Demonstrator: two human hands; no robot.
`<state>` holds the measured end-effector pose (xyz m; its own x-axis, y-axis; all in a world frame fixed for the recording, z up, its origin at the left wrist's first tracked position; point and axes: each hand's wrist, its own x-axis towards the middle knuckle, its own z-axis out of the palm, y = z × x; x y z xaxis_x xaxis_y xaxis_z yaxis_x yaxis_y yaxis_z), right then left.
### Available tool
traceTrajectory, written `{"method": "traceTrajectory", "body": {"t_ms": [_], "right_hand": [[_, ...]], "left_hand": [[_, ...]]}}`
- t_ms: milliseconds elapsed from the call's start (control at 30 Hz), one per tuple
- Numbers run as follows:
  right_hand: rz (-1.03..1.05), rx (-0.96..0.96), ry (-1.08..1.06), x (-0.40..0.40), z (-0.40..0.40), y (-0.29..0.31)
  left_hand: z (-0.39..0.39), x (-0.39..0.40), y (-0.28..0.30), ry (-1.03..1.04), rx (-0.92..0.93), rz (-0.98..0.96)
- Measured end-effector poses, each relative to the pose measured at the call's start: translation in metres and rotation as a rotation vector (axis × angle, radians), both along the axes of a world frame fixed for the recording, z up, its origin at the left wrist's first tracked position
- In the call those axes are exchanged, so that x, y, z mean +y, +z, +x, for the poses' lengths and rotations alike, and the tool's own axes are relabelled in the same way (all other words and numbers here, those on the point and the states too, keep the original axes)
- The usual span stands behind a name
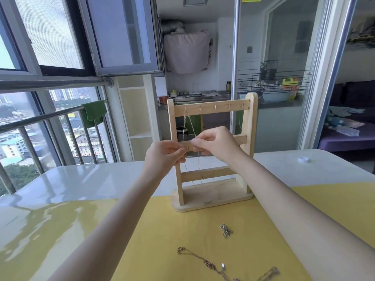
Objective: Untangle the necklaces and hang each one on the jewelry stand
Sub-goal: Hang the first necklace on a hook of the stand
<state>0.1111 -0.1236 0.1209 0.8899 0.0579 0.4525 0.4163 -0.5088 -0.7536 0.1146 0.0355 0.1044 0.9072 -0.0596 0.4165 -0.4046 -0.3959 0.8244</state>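
A wooden jewelry stand (212, 107) with three cross bars stands on the table ahead of me. A thin gold necklace (191, 123) hangs from the leftmost hook of its top bar. Both my hands are raised in front of the middle bar. My left hand (165, 154) and my right hand (215, 141) each pinch a fine silver chain (198, 163) whose strands hang down past the lower bar. On the yellow mat near me lie a small bunched chain (225, 231) and a long gold necklace (205, 262).
The yellow mat (162, 230) covers the near part of a glossy white table (81, 179). A small white cap (303, 159) sits at the table's far right. A railing and windows are at the left, a glass door and kitchen behind.
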Motion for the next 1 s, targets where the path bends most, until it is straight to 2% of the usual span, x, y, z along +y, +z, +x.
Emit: {"method": "traceTrajectory", "body": {"t_ms": [100, 200, 300, 500, 667, 1000], "right_hand": [[-0.080, 0.008, -0.027, 0.000, -0.002, -0.006], [-0.222, -0.091, -0.078, 0.004, -0.008, -0.004], [-0.280, -0.123, -0.108, 0.006, -0.011, -0.006], [-0.295, 0.083, -0.061, 0.002, -0.012, -0.036], [-0.213, 0.247, -0.023, -0.001, -0.012, -0.061], [-0.260, 0.393, -0.026, 0.001, -0.016, -0.093]], "left_hand": [[-0.001, -0.001, -0.008, 0.004, 0.022, 0.023], [-0.001, -0.003, -0.014, 0.007, 0.009, 0.062], [-0.001, -0.005, -0.019, -0.004, 0.009, 0.086], [-0.003, -0.005, -0.034, -0.031, 0.057, 0.155], [-0.004, 0.000, -0.052, -0.025, 0.103, 0.204], [-0.005, 0.004, -0.080, -0.001, 0.157, 0.334]]}}
